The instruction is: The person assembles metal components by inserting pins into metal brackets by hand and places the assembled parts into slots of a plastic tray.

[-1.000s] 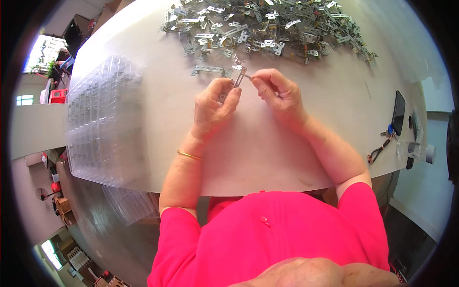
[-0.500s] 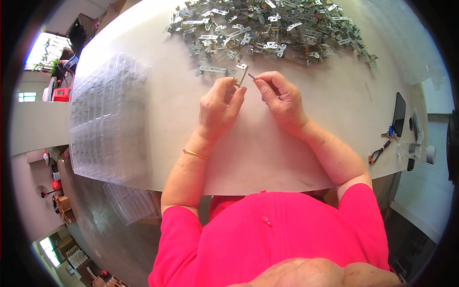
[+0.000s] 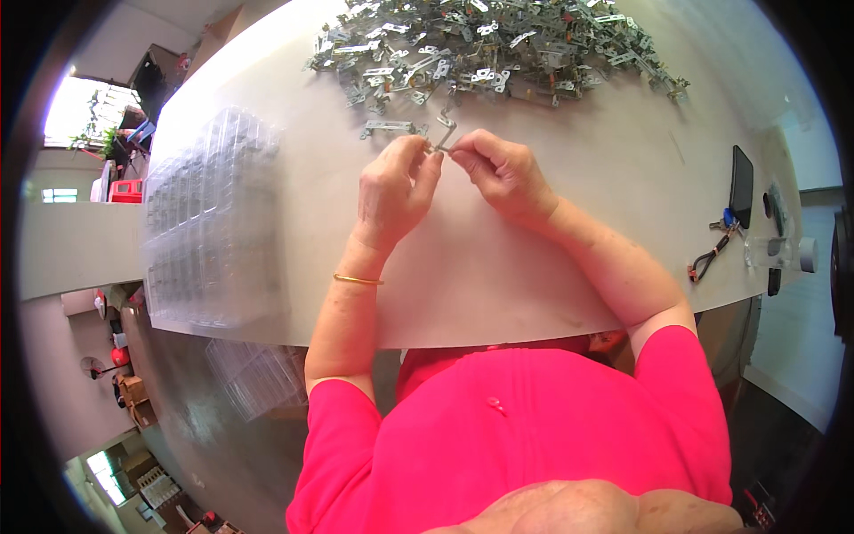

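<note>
Between the thumb and fingers of my left hand [image 3: 391, 187] is a slim metal bracket [image 3: 446, 131], its bent end pointing away from me. My right hand [image 3: 507, 178] pinches a small thin metal pin [image 3: 449, 149], whose tip meets the bracket at my left fingertips. Whether the pin sits in a hole there is too small to tell. Just beyond my left hand, a loose metal bracket [image 3: 391, 127] lies flat on the table. Farther back spreads a large heap of similar metal brackets [image 3: 498, 53].
Clear plastic trays [image 3: 209, 222] with rows of parts are stacked at the left of the pale table [image 3: 534, 303]. On the right lie a black phone [image 3: 741, 187], keys on a black strap [image 3: 707, 258] and a clear roll of tape [image 3: 805, 255]. More clear trays [image 3: 253, 378] sit below the left edge.
My right hand has moved left, bringing the pin from just apart to contact with the bracket. The whole view has shifted slightly.
</note>
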The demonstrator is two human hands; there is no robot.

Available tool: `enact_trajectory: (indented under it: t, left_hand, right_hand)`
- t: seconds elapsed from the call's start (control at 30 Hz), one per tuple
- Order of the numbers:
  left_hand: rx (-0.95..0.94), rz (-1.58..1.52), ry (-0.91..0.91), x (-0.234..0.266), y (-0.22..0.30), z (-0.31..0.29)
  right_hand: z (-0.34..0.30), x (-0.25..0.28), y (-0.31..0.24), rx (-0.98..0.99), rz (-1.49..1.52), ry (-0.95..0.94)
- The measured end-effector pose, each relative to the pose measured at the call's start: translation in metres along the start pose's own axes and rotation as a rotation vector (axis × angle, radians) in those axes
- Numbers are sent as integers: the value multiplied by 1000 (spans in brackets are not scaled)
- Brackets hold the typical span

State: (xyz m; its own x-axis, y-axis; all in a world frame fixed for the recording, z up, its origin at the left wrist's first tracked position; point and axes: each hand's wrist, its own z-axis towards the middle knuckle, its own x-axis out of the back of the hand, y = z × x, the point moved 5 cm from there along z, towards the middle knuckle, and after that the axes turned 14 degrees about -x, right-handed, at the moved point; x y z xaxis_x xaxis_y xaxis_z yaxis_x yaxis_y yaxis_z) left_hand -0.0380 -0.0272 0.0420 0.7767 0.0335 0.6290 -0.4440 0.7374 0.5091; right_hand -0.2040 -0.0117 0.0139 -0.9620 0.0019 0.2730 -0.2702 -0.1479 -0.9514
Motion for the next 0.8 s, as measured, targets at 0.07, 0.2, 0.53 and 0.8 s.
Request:
enact_trajectory:
  t: [0.07, 0.2, 0.53, 0.8]
  left_hand:
    - [39, 19, -30, 12, 2, 7]
    - [299, -108, -155, 24, -11, -6]
    - [602, -243, -301, 33, -18, -43]
    - [160, 324, -180, 40, 6, -49]
  right_hand:
    - [0, -1, 5, -107, 78, 0]
    - [3, 2, 9, -104, 103, -19]
    - [8, -4, 9, -142, 35, -92]
    - [0, -8, 15, -201, 113, -105]
